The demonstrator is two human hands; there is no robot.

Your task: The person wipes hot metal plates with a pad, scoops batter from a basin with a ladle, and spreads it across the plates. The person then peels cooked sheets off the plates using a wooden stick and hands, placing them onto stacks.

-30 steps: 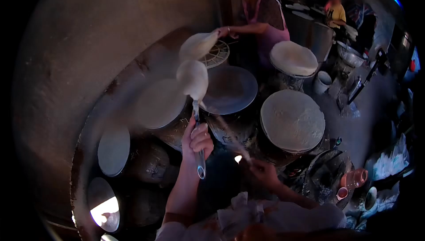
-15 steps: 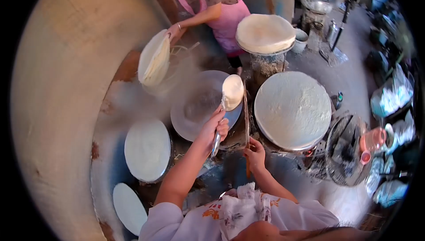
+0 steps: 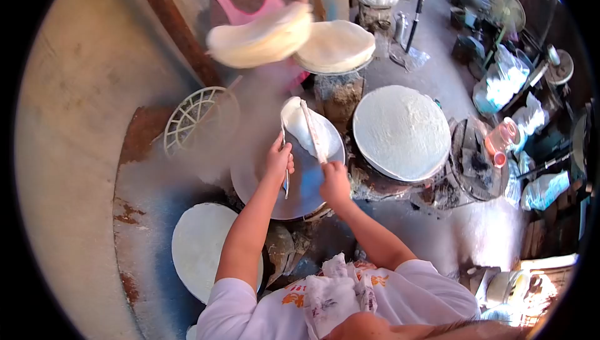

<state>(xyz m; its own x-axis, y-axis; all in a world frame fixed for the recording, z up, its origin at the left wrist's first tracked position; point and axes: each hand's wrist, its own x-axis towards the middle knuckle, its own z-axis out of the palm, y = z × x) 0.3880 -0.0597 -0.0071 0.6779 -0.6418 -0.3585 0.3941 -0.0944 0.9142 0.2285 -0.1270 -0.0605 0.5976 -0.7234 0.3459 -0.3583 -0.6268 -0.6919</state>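
Observation:
My left hand is wrapped round the handle of a ladle, whose bowl end is tilted over the round grey griddle in front of me. Pale batter lies on the far right part of that griddle. My right hand grips a flat wooden stick, its far end over the batter beside the ladle. Where batter and ladle bowl meet is hard to make out. On the right, a second griddle carries a large pale round sheet. Another pale round lies low on the left.
Across from me, a person in a pink apron holds a blurred stack of thin rounds. Another stack rests on a stand. A spoked round rack leans at left amid steam. Plastic bags and a pink container lie right.
My ladle has tipped and batter now lies on the griddle. The stick has swung from the griddle's right edge over the batter. The other person has lifted the stack off the rack.

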